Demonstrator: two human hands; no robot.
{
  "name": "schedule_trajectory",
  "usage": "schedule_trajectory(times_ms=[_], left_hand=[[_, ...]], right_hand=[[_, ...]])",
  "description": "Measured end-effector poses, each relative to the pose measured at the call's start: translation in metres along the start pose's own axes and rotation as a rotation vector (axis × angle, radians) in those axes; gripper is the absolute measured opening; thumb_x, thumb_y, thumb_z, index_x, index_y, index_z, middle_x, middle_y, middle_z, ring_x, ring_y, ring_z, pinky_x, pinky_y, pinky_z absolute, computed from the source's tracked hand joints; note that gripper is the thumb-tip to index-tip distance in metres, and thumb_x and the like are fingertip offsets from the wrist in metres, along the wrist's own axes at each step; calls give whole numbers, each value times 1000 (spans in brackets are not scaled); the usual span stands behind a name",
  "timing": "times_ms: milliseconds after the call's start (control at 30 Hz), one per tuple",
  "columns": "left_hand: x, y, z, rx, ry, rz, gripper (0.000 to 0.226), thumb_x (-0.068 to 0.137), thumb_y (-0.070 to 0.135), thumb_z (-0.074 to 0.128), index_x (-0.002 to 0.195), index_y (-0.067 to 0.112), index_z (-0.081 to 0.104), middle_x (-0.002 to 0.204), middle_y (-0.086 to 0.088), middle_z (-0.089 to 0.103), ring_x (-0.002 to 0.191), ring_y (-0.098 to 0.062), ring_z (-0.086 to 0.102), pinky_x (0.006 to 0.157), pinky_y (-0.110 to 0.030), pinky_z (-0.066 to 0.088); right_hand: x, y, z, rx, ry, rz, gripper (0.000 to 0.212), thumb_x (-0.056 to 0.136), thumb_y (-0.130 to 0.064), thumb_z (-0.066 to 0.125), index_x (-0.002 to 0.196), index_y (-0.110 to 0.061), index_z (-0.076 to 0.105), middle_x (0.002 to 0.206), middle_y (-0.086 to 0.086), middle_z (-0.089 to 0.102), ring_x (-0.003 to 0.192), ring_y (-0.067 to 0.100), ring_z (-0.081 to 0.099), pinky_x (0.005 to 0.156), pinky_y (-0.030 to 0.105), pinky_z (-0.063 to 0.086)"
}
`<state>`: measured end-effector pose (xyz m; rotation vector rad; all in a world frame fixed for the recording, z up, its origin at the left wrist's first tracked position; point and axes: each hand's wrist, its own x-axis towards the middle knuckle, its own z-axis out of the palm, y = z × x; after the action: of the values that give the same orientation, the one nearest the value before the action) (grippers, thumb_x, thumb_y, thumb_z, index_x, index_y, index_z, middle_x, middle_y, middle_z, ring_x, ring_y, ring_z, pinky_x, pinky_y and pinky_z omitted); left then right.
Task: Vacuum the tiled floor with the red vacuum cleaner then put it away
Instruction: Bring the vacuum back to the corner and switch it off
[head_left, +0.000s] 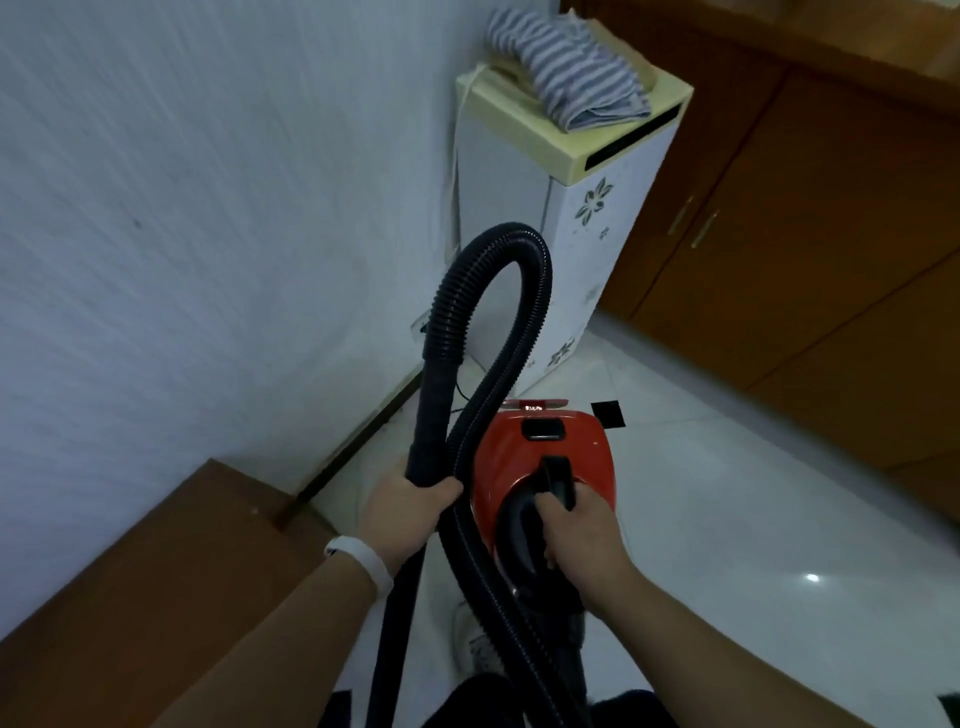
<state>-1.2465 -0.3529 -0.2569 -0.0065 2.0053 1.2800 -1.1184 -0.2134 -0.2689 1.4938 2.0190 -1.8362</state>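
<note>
Under right hand (582, 540), vacuum (540, 452); left hand (402, 514) grips hose (537, 291).

Open tiled floor (727, 519) spreads to the right of the red vacuum cleaner (504, 462), as far as the wooden cabinet doors (805, 260). Straight ahead, a tall white flower-printed unit (571, 234) fills the corner against the wall (182, 234), with a striped cloth (566, 73) on top. The black hose (537, 296), gripped by the left hand (400, 519), loops up in front of it. On the left, a brown wooden top (156, 597) meets the wall, leaving a narrow strip of floor beside the vacuum, which the right hand (576, 535) holds by its handle (558, 478).
</note>
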Motion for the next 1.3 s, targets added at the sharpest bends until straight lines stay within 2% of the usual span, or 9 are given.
schedule_trajectory(times_ms=[133, 333, 500, 600, 733, 900, 1033, 1133, 1300], left_hand=[[42, 0, 10, -14, 42, -36, 20, 77, 17, 73, 93, 25, 63, 93, -10, 70, 83, -26, 68, 78, -45, 58], [129, -35, 40, -45, 102, -105, 27, 83, 15, 71, 102, 29, 58, 88, 6, 64, 75, -5, 61, 49, -8, 44], [195, -83, 75, -28, 167, -199, 30, 83, 18, 72, 106, 29, 55, 87, 10, 62, 77, -4, 58, 59, -13, 44], [233, -107, 97, -11, 210, -224, 30, 81, 18, 74, 101, 32, 57, 86, 11, 62, 80, -8, 60, 63, -20, 46], [280, -133, 117, -8, 237, -230, 21, 82, 20, 73, 87, 35, 59, 81, 6, 66, 69, -9, 60, 55, -17, 44], [332, -182, 124, 10, 254, -333, 21, 80, 23, 74, 97, 16, 64, 88, -17, 68, 72, -26, 63, 63, -31, 51], [356, -228, 124, 12, 290, -381, 29, 82, 21, 72, 108, 13, 64, 81, -15, 66, 66, -23, 60, 55, -26, 47], [364, -258, 125, -4, 312, -423, 24, 83, 17, 71, 100, 2, 62, 72, -10, 61, 63, -23, 57, 52, -24, 46], [375, -289, 125, 67, 356, -415, 36, 81, 20, 73, 85, -11, 55, 78, -30, 61, 68, -39, 57, 58, -31, 43]], right_hand=[[55, -2, 12, -99, -63, 10, 19, 90, -22, 56, 75, -11, 53, 59, 5, 55, 47, 17, 53, 44, 26, 42], [160, 42, 30, -133, -141, 71, 19, 87, -26, 55, 71, -16, 53, 62, 4, 56, 54, 19, 55, 54, 33, 46], [250, 97, 47, -185, -291, 144, 24, 82, -40, 54, 73, -18, 52, 68, 6, 58, 62, 21, 56, 63, 42, 52], [292, 126, 60, -222, -363, 183, 20, 88, -32, 54, 76, -16, 53, 72, 6, 57, 67, 21, 57, 72, 41, 53], [343, 157, 80, -208, -365, 214, 19, 90, -28, 54, 75, -17, 51, 70, 4, 56, 67, 21, 56, 70, 36, 49], [402, 206, 108, -200, -329, 292, 17, 91, -27, 54, 78, -17, 55, 72, 6, 58, 67, 23, 57, 69, 36, 50], [441, 243, 126, -207, -325, 324, 19, 92, -26, 55, 80, -12, 55, 70, 9, 54, 62, 22, 52, 60, 32, 45], [466, 266, 142, -258, -339, 301, 19, 92, -25, 55, 84, -8, 57, 70, 6, 54, 60, 19, 53, 58, 30, 45], [502, 296, 160, -356, -339, 283, 18, 89, -24, 56, 90, -7, 61, 72, 8, 58, 60, 21, 54, 57, 29, 46]])
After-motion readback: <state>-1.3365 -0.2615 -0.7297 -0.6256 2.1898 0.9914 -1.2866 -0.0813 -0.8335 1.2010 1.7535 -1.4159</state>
